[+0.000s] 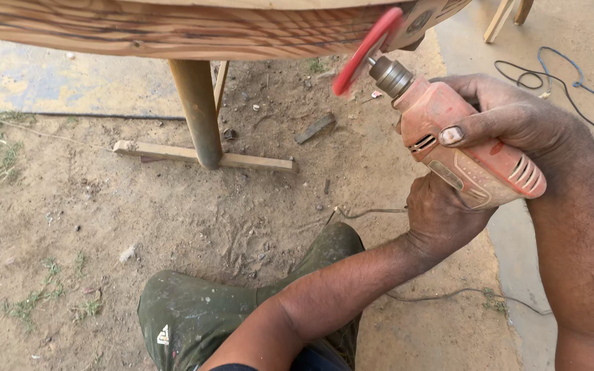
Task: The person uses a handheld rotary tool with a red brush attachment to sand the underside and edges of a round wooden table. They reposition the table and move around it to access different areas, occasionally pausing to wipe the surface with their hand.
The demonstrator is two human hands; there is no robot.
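Most of the frame is bare sandy ground [139,220], with sparse tufts of grass at the left edge and lower left and a strip of grey concrete [517,261] down the right side. Across the top runs the curved edge of a large wooden bench top [173,31] with strong dark grain, carried on a round wooden leg [197,110] that stands on a flat wooden crosspiece [201,156] lying on the dirt at upper centre. At the bottom centre a bent knee in stained dark green trousers [201,316] points toward the lower left. Both hands close on a dusty red electric drill [469,148] at centre right, tilted with its nose up and to the left. The right hand [510,113] wraps over the top and rear of the body, thumb pressed flat on its side; the left hand [441,216] grips the handle from beneath, fingers fully curled. A metal chuck [390,75] at the drill's nose carries a red disc [366,51], seen nearly edge-on and blurred, lying against the lower edge of the bench top at upper right. A thin grey cord [448,294] trails over the ground under the left forearm, and blue and black cables [558,75] loop on the concrete at upper right. A small wood scrap [315,128] lies near the crosspiece
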